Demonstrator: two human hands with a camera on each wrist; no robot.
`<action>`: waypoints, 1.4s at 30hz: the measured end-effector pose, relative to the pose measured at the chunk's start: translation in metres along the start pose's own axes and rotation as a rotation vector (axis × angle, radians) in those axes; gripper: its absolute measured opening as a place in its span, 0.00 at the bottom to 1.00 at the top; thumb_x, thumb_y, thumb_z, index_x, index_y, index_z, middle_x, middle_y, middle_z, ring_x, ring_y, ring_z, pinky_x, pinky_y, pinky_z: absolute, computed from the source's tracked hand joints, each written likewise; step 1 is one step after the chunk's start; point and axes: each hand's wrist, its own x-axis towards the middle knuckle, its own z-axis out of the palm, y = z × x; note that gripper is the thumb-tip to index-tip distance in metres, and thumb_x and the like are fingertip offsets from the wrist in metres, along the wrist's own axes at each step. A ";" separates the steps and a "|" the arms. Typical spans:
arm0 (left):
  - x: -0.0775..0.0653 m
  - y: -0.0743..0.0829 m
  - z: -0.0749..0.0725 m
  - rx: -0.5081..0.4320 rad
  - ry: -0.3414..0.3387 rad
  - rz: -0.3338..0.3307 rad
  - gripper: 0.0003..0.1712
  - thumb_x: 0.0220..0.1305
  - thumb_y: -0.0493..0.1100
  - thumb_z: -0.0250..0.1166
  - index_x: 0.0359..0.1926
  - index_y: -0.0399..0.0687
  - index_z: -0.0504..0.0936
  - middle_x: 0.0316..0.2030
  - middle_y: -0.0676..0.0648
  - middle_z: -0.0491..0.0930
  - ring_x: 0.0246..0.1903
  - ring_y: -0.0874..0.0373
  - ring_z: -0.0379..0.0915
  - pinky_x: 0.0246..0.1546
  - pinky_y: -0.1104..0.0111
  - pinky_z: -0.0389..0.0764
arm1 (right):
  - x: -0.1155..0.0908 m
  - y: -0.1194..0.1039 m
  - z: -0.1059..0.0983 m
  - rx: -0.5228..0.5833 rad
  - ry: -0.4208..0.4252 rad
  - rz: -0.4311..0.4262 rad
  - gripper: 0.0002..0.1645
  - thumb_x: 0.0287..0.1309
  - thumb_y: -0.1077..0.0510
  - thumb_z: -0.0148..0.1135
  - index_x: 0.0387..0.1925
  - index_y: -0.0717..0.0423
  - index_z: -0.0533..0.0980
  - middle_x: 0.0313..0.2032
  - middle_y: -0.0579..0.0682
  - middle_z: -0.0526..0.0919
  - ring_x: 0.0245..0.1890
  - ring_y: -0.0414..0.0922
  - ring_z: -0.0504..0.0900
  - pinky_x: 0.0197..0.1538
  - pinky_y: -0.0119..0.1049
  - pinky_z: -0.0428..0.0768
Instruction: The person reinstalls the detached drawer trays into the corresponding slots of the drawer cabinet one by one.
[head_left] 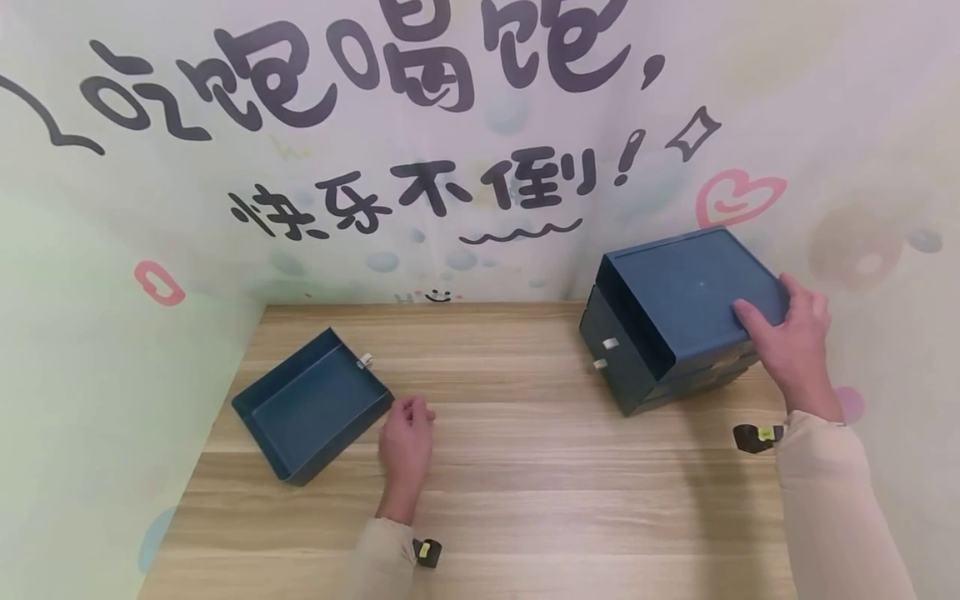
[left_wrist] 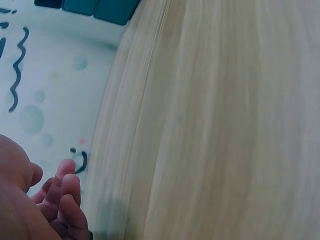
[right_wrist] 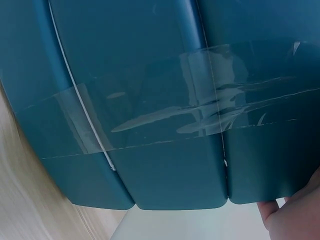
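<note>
A dark blue stacked drawer unit (head_left: 701, 287) stands on the right of the table. Its top slot shows no drawer, and below it two drawer fronts carry white pull tabs. My right hand (head_left: 795, 342) grips the unit's rear right edge, thumb on the top panel and fingers over the edge. On the left lies a loose blue drawer (head_left: 311, 408) without visible contents, its white tab toward the unit. My left hand (head_left: 406, 442) is beside that drawer's right corner, fingers loosely curled and holding nothing visible; whether it touches the corner I cannot tell.
Clear tape (right_wrist: 165, 115) runs across the side of the stacked units in the right wrist view. The wood-grain table (head_left: 517, 467) meets a printed wall covering (head_left: 480, 267) at its back edge. Each wrist wears a small black device.
</note>
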 end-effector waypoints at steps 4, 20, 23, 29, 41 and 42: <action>0.005 -0.010 -0.005 -0.002 0.016 -0.046 0.22 0.79 0.56 0.49 0.45 0.48 0.83 0.35 0.51 0.91 0.32 0.51 0.77 0.36 0.65 0.69 | 0.000 -0.001 0.000 0.006 0.003 0.002 0.51 0.68 0.39 0.56 0.81 0.52 0.46 0.73 0.66 0.48 0.72 0.62 0.48 0.75 0.60 0.54; 0.023 -0.026 -0.018 -0.186 -0.017 -0.237 0.40 0.76 0.72 0.38 0.45 0.48 0.85 0.35 0.46 0.91 0.21 0.58 0.81 0.29 0.67 0.76 | 0.001 0.001 0.000 -0.001 0.006 0.004 0.51 0.68 0.39 0.56 0.81 0.52 0.46 0.74 0.66 0.48 0.72 0.62 0.48 0.75 0.60 0.54; 0.024 -0.025 -0.020 -0.198 -0.026 -0.252 0.40 0.76 0.72 0.38 0.46 0.47 0.85 0.36 0.45 0.91 0.21 0.57 0.81 0.30 0.67 0.75 | 0.001 0.001 0.000 -0.001 0.010 0.004 0.51 0.68 0.39 0.56 0.81 0.52 0.46 0.74 0.65 0.48 0.72 0.62 0.49 0.75 0.60 0.54; 0.025 -0.023 -0.021 -0.216 -0.028 -0.270 0.40 0.76 0.72 0.37 0.47 0.47 0.84 0.38 0.45 0.91 0.21 0.58 0.80 0.31 0.67 0.73 | 0.001 0.001 0.000 0.001 0.010 0.001 0.50 0.68 0.39 0.56 0.81 0.52 0.46 0.73 0.65 0.49 0.72 0.62 0.48 0.75 0.60 0.54; 0.028 -0.013 -0.025 -0.364 -0.033 -0.331 0.31 0.80 0.60 0.43 0.47 0.41 0.82 0.34 0.44 0.91 0.19 0.58 0.78 0.29 0.68 0.77 | 0.000 0.000 0.000 0.004 0.018 -0.007 0.50 0.68 0.40 0.56 0.81 0.53 0.47 0.73 0.66 0.49 0.72 0.63 0.48 0.74 0.61 0.55; 0.028 -0.013 -0.025 -0.369 -0.034 -0.329 0.31 0.80 0.60 0.43 0.47 0.41 0.82 0.34 0.44 0.91 0.19 0.58 0.78 0.29 0.68 0.77 | 0.000 0.000 0.000 0.005 0.020 -0.007 0.50 0.68 0.40 0.56 0.81 0.53 0.48 0.73 0.66 0.49 0.72 0.63 0.48 0.74 0.61 0.55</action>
